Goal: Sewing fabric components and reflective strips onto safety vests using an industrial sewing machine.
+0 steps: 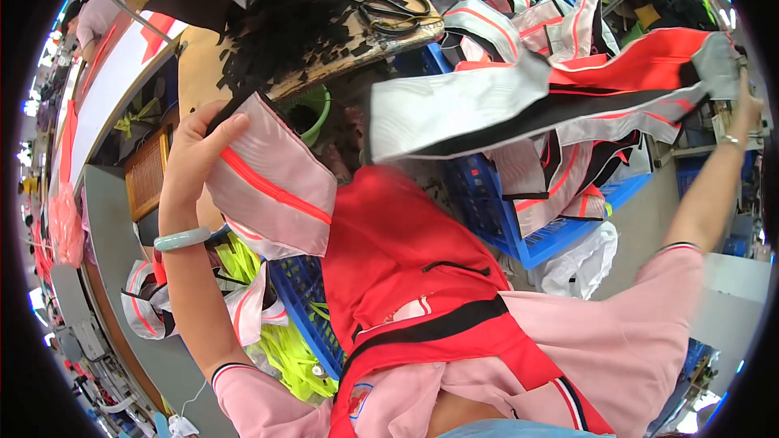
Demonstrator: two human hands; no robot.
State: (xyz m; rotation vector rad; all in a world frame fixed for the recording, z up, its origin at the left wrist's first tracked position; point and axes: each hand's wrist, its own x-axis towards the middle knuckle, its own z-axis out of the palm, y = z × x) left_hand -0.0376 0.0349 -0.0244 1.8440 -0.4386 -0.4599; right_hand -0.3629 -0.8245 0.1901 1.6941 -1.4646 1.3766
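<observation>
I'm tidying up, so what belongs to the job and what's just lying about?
Likely the job: striped fabric in left hand; long grey-red fabric in right hand; similar pieces in blue basket.
Probably lying about: scissors; black scraps; white plastic bag.

Pink shirt (600, 332), 2 short sleeves (667, 282) with striped edges (680, 247), red apron (406, 235), black band (450, 324), 1 pale green bangle (182, 238)

Beyond the left hand (199, 146), black scraps (280, 40) lie heaped on a worn wooden tabletop (197, 73), with black-handled scissors (398, 16) farther to that hand's right. A green-rimmed container (325, 116) sits to its right; a white plastic bag (583, 264) lies left of the right hand (745, 107), nearer the body.
</observation>
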